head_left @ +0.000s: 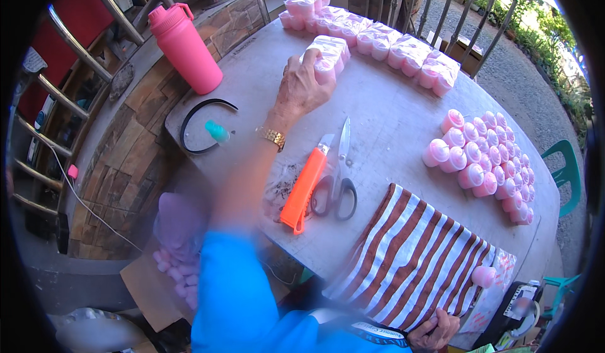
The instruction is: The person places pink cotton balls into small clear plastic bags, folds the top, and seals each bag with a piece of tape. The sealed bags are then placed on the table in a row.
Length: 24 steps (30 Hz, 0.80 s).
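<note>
Gripping a clear-wrapped pack of pink pots, the left hand has its fingers closed over the near end, and we see it at the far side of the pale table! What a shine on that film: it's glossy and creased on top, with the soft pink rounded sides showing through. Just beyond lies a row of similar packs, one more stacked at its left end; whether ours touches them, we can't tell.

Now to the lettering: we spot pale print on a dark band of the blue shirt, red printing on a clear sheet beside the striped cloth, and a white label on a black item at lower right.

Down at the cloth's near edge we find the right hand, fingers curled; we can't tell whether it grips anything. A single pink pot sits near the cloth's right edge, and a cluster of loose pink pots stands farther up the right side. Mid-table, we have an orange cutter just beside scissors, their blades together, while a pink bottle stands off to the left!
</note>
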{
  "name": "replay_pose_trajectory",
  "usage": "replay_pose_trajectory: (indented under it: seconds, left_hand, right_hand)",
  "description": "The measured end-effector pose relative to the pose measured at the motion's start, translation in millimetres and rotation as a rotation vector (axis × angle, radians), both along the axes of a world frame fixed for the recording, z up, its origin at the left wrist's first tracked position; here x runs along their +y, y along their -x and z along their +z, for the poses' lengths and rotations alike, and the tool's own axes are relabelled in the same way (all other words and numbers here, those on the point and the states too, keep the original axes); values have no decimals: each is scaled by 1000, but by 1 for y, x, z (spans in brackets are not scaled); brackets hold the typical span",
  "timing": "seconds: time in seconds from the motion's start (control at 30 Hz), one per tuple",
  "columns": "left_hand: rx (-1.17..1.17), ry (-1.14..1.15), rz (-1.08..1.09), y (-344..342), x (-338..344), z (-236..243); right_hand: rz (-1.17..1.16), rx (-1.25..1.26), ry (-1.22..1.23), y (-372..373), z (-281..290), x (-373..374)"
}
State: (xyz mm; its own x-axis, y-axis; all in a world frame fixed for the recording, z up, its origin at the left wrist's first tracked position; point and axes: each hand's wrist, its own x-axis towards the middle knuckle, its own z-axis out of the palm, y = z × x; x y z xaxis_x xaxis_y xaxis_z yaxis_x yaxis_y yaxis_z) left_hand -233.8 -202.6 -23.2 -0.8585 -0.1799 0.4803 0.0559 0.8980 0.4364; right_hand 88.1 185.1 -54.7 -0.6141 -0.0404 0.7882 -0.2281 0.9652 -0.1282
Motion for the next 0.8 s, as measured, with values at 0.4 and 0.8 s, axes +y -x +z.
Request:
replay_pose_trajectory:
  seconds: [0.4,0.8]
  left_hand:
    - [550,156,-123,39,-3,35]
    - [51,-1903,-141,154,0,52]
  right_hand:
    - [-79,-29,-19,-5,-2,-3]
    - [-45,-82,-60,-8,-3,6]
